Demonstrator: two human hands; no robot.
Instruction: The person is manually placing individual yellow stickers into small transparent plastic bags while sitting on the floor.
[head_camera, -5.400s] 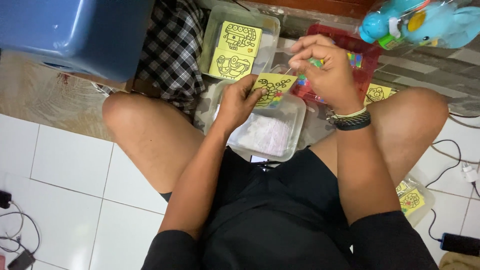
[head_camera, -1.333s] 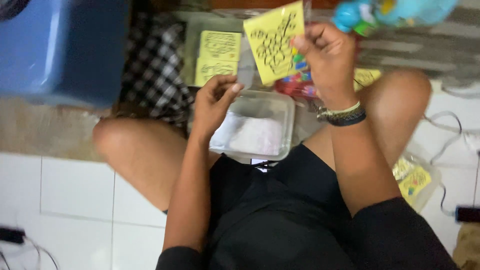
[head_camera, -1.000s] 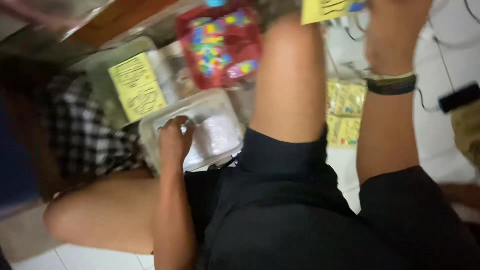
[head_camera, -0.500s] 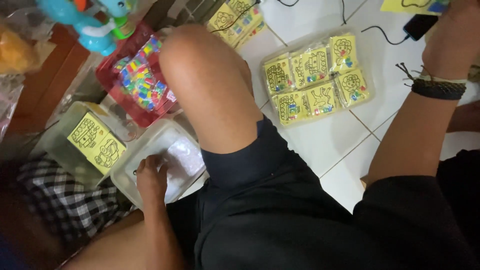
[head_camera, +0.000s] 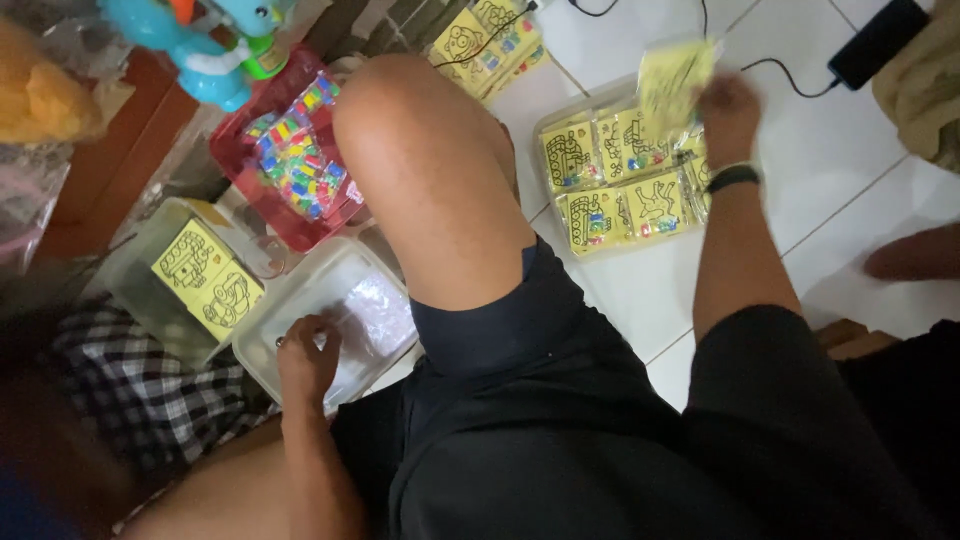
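Clear-wrapped yellow picture cards (head_camera: 615, 185) laid on white floor, bagged bright beads in red tray (head_camera: 262, 185)

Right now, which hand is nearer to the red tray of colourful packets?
Left. The left hand rests in the clear plastic container just below the red tray. The right hand is far across the raised knee, over the yellow cards.

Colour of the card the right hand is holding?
Pale yellow with black line drawing, blurred by motion; the card sits above the right hand in the head view.
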